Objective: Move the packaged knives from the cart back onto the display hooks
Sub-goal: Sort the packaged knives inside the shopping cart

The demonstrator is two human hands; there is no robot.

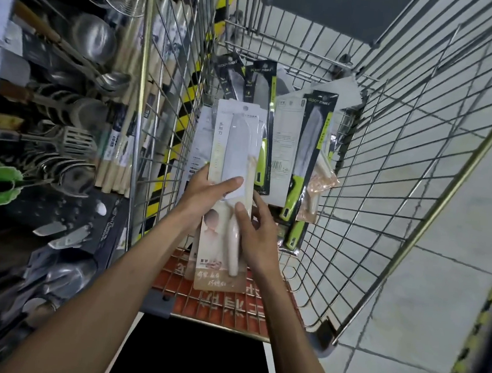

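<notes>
Stretched forward from the near edge, bare forearms converging over the cart point(390, 176). Gripping with the left hand point(208, 193): curled round the left edge of a white knife pack point(237, 143), thumb across the front, fingers behind. Gripping too with the right hand point(256, 235), lower and on the right edge, thumb pressed to the front beside the pale handle, fingers tucked behind the card. Held upright between both, hang-hole end far, above the cart's near end. Farther in, lying loose and overlapping in the basket: green-handled packs point(307, 150), most face up, one showing its printed back. At left, beyond the wire wall, a rack point(72, 139) of ladles and spatulas.
</notes>
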